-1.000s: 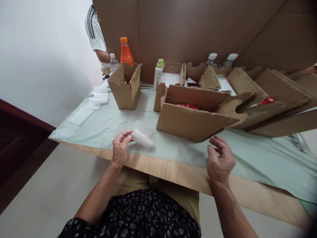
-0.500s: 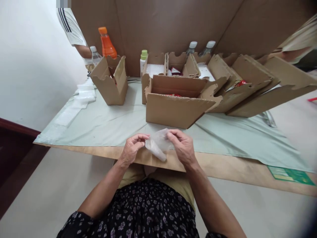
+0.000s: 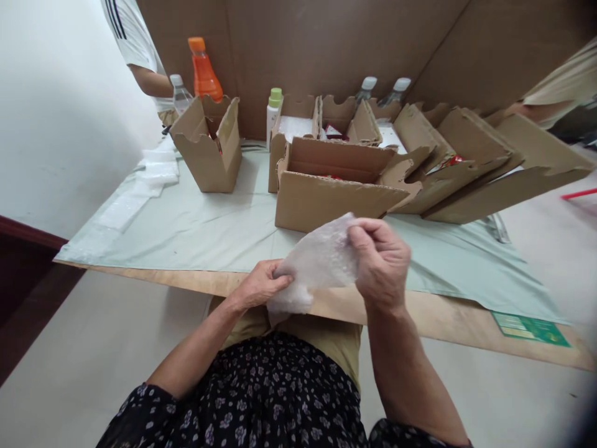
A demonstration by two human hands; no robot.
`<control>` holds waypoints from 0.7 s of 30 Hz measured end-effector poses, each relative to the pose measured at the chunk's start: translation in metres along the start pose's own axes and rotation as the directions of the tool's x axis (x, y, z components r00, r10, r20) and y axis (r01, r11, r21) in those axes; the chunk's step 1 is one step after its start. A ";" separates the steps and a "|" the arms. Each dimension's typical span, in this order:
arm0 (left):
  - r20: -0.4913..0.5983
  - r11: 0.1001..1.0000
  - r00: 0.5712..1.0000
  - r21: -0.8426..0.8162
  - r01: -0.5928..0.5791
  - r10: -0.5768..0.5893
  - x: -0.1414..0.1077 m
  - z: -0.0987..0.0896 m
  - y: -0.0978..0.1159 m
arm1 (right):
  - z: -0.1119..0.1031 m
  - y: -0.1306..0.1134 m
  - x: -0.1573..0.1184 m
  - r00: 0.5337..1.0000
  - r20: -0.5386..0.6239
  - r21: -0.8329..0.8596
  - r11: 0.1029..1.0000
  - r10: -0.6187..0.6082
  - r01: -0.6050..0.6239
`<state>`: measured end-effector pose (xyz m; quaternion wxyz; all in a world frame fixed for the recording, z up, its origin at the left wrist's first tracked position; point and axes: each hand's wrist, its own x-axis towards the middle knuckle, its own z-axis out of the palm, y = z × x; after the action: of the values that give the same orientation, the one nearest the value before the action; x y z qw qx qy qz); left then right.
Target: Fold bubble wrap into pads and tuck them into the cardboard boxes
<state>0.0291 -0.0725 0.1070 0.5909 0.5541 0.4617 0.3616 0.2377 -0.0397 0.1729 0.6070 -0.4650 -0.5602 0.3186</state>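
A translucent whitish sheet of bubble wrap point(image 3: 321, 258) is stretched between my two hands above the table's near edge. My left hand point(image 3: 263, 283) pinches its left side between thumb and fingers, and a loose part hangs below. At the upper right corner, my right hand point(image 3: 383, 261) grips the sheet with curled fingers. Just beyond the wrap stands an open cardboard box point(image 3: 336, 202), with a bit of something red showing inside.
More cardboard holders point(image 3: 209, 155) stand along the back, several leaning at the right. An orange bottle point(image 3: 205, 71) and clear bottles are behind them. Flat bubble wrap pieces point(image 3: 125, 208) lie at left. A green card point(image 3: 532, 328) is at the front right. Other people's arms show beyond the brown partition point(image 3: 317, 50).
My right hand has moved up and to the right, spreading the crumpled wrap into a wider sheet. My left hand has shifted slightly and still pinches it.
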 end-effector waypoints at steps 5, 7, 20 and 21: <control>-0.033 0.998 0.999 0.066 0.019 -0.017 -0.014 -0.015 -0.007 | -0.038 0.002 0.025 0.931 -0.359 0.043 0.996 -0.059 0.080; -0.040 1.000 0.999 0.021 0.020 -0.019 -0.018 -0.023 -0.006 | -0.055 0.006 0.032 0.878 -0.472 0.079 0.988 -0.079 0.131; -0.173 0.981 0.980 0.183 -0.067 0.099 -0.005 -0.016 0.000 | -0.037 0.025 -0.007 0.986 -0.067 0.088 0.986 0.149 -0.143; -0.179 0.971 0.976 0.223 -0.084 0.126 0.000 -0.012 0.000 | -0.036 0.020 -0.008 0.989 -0.038 0.095 0.986 0.144 -0.140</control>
<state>0.0181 -0.0684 0.1079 0.4604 0.6009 0.5225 0.3923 0.2742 -0.0475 0.1529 0.6160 -0.4821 -0.4966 0.3762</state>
